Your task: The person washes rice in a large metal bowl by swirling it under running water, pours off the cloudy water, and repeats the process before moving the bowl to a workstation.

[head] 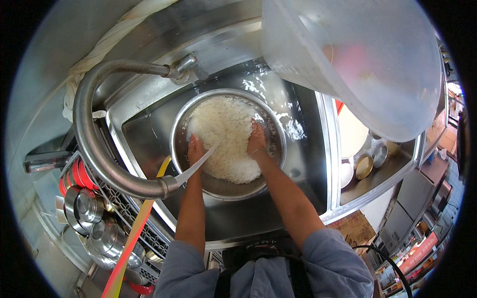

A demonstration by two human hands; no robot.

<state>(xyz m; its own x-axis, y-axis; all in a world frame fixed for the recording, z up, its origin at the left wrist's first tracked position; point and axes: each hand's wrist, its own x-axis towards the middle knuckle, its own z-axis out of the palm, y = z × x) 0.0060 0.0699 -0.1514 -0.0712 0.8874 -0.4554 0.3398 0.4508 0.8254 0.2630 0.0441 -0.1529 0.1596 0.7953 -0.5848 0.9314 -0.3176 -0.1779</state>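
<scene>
White rice [223, 138] is heaped in a round perforated metal colander [228, 197] that stands in a stainless steel sink. Water runs onto the rice from a curved metal faucet [85, 111]. At the rice's left edge, inside the colander, is my left hand [195, 149], its fingertips against the grains. My right hand [257, 138] reaches into the rice on the right side, a thin band round its wrist. The fingers of both hands are partly hidden, and neither hand is seen closed round an object.
A large translucent plastic tub [357, 67] looms at the upper right. The adjoining basin holds small metal bowls [364, 167]. At the left stands a rack [126, 208] with metal pots [106, 234]. A coloured strap [130, 246] hangs by the faucet. A cardboard box [352, 229] is right of my arm.
</scene>
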